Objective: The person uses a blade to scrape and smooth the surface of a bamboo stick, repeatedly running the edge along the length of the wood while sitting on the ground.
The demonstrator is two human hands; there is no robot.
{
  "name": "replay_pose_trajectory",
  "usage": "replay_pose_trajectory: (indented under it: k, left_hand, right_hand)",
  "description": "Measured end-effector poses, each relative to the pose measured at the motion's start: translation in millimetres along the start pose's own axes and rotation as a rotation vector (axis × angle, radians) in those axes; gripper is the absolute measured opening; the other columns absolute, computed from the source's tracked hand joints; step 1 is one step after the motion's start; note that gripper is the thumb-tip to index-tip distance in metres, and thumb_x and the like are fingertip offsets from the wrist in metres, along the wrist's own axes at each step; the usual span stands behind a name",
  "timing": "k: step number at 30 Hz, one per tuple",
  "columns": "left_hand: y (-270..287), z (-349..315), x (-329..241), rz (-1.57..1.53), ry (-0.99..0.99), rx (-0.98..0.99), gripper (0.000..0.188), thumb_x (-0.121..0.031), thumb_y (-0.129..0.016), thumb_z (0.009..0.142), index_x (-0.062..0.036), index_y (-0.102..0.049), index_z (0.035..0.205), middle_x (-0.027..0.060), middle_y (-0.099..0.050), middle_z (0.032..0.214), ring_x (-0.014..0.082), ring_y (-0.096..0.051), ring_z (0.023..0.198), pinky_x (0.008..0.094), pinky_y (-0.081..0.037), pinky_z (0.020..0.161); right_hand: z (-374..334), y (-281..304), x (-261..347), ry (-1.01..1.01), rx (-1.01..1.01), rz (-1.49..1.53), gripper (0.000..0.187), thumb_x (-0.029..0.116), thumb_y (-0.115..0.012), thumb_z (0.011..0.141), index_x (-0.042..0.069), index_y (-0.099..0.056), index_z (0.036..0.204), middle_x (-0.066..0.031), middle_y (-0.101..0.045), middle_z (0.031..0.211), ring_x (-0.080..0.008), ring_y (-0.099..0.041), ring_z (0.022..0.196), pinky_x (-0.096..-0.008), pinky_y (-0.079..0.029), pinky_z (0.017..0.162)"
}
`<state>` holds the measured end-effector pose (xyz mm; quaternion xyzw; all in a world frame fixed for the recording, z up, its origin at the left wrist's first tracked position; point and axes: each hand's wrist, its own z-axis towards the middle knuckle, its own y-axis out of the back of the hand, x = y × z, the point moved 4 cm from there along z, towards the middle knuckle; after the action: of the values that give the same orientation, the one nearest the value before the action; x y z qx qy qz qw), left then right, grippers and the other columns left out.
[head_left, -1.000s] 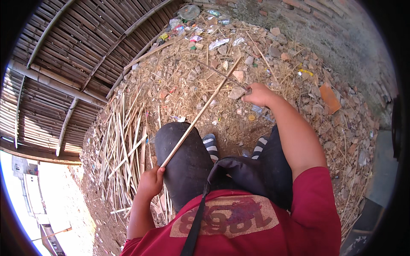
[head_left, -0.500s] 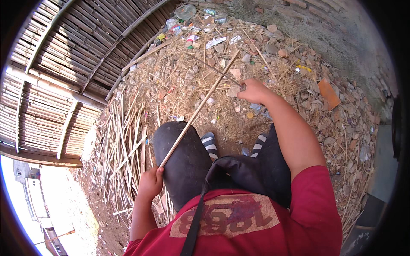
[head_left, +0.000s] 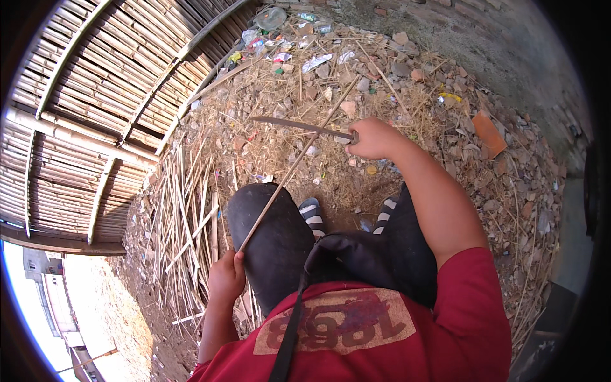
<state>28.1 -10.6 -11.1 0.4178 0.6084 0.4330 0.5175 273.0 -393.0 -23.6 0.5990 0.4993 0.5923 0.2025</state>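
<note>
Head view: the left hand [head_left: 226, 278] had its fingers clenched around the lower end of a thin bamboo strip [head_left: 294, 167], slanted over the left knee [head_left: 249, 207]. The right hand [head_left: 377, 138] gripped a long knife [head_left: 287, 123], its blade crossing the strip; contact could not be confirmed.

A long, thin, straight tan-brown strip of wood or bamboo [head_left: 290, 173] slants from the lower left, its near end, to the upper right, its far end; it is in one piece and narrow along its whole length. A long dark-brown metal knife [head_left: 294, 124] lies across the line of its far half, nearly level, the slender, slightly curved blade pointing left and the mostly hidden handle at right. Whether blade and strip touch cannot be told.
</note>
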Motion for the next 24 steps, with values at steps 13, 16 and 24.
replay_pose_trajectory:
  k: [13,16,24]
  left_hand:
    - [-16.1,1.1,2.0,0.024,-0.054,-0.097,0.034,-0.031,-0.054,0.102,-0.0034,-0.055,0.083,0.0253,-0.061,0.067,0.0486,-0.060,0.065,0.0590,-0.045,0.060]
    - [-26.0,5.7,7.9,-0.023,-0.046,-0.079,0.034,-0.031,-0.054,0.102,-0.0028,-0.055,0.083,0.0260,-0.061,0.068,0.0494,-0.060,0.066,0.0593,-0.045,0.061]
    - [-12.7,9.6,11.0,-0.063,-0.059,-0.025,0.036,-0.034,-0.053,0.102,-0.0027,-0.056,0.084,0.0274,-0.061,0.068,0.0506,-0.060,0.066,0.0597,-0.044,0.060]
  right_hand:
    - [13.1,-41.6,7.4,0.119,0.143,-0.029,0.058,0.039,-0.078,0.075,-0.001,-0.070,0.116,-0.0206,-0.072,0.096,-0.0342,-0.070,0.090,-0.0430,-0.054,0.081]
    - [14.0,-47.9,-2.3,0.078,0.275,0.039,0.059,0.039,-0.077,0.074,-0.001,-0.070,0.118,-0.0213,-0.072,0.100,-0.0348,-0.070,0.093,-0.0428,-0.054,0.083]
    - [7.4,-40.2,20.5,0.151,0.149,-0.017,0.053,0.036,-0.075,0.076,0.004,-0.071,0.118,-0.0205,-0.072,0.102,-0.0364,-0.069,0.097,-0.0433,-0.055,0.086]
